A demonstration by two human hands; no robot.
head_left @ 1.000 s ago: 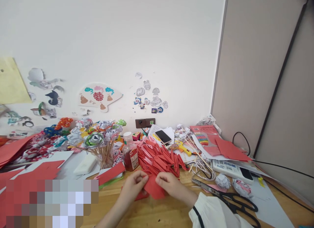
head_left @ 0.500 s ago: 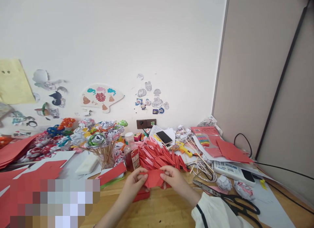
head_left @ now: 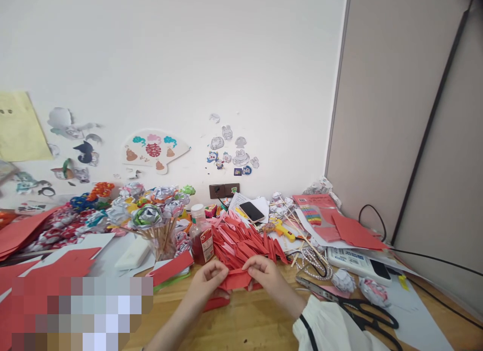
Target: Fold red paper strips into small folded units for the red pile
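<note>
A small piece of red paper (head_left: 237, 279) is held between my two hands above the wooden table, its upper edge folded over toward me. My left hand (head_left: 212, 280) pinches its left end between thumb and fingers. At the right end, my right hand (head_left: 262, 273) grips it the same way. Another piece of red paper (head_left: 216, 303) lies on the table just below my left hand. Behind my hands rises a heap of folded red paper strips (head_left: 245, 240). A bottle of red liquid (head_left: 202, 237) stands left of the heap.
Scissors (head_left: 347, 303) with black handles lie at right by crumpled paper balls (head_left: 343, 279). A phone (head_left: 252, 211) and yellow glue gun (head_left: 283, 230) sit behind the heap. At left stand paper flowers (head_left: 147, 215) on sticks and a white box (head_left: 132, 254). Red sheets (head_left: 71, 268) lie far left.
The red paper's upper edge has been folded down, so it now looks narrower. Both hands stay at its ends, with the fingers shifted slightly.
</note>
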